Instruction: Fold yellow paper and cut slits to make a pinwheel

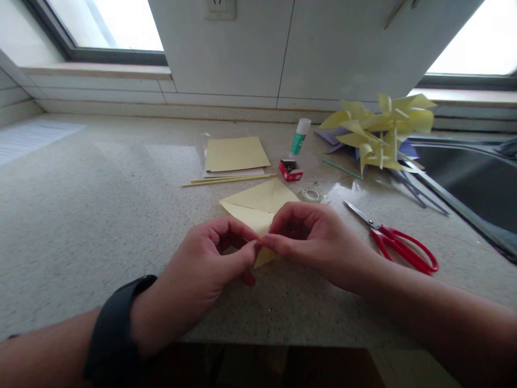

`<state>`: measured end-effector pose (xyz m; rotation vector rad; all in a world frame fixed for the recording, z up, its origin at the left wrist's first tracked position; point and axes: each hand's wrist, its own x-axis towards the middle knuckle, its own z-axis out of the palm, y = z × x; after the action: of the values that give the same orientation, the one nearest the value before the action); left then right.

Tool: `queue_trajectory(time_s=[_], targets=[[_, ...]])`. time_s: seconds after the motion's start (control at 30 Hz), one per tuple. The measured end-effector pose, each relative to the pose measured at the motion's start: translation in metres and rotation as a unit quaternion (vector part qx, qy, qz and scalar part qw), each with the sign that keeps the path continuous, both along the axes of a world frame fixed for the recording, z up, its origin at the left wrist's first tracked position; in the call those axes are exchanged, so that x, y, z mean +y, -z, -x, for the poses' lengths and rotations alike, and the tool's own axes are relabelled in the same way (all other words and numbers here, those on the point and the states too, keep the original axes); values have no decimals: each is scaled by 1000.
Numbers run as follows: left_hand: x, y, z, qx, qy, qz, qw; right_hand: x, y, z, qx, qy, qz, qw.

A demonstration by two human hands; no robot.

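Note:
A square of pale yellow paper (260, 195) with diagonal crease or cut lines lies on the counter, one corner toward the wall. Over its near half, my left hand (220, 258) and my right hand (311, 231) meet, thumbs and forefingers pinched tip to tip. Whatever sits between those fingertips is too small and covered to name. Part of the sheet's near side is hidden by both hands. Just beyond my right hand is a roll of clear tape (311, 195). Red-handled scissors (391, 240) rest to the right, blades slightly apart.
Farther back are a stack of yellow paper (237, 153), thin wooden sticks (230, 180), a small red box (291, 170) with tiny contents and a glue stick (300, 137). Yellow and purple paper pinwheels (379, 132) lie beside the sink (464, 178). A printed sheet (36, 137) is far left.

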<state>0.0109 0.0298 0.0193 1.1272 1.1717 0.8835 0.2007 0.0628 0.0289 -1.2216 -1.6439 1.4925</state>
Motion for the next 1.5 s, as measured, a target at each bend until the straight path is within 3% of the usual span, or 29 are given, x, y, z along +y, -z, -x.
queue_trajectory(time_s=[0.23,0.53,0.93,1.3,1.5], targets=[[0,2,1,-6,21,-7,1000,1,2,-1,-3,10,-20,1000],[0,5,0,-33,5,-10,999,2,1,0,-17,30,-20,999],[3,3,-1,-77,32,58,995,-2,-4,-4,40,9,22,999],[4,5,-1,-90,17,63,994,-8,5,-3,-6,-53,-103,993],[3,5,-1,-95,18,63,993,-5,2,-2,-23,-31,-93,995]])
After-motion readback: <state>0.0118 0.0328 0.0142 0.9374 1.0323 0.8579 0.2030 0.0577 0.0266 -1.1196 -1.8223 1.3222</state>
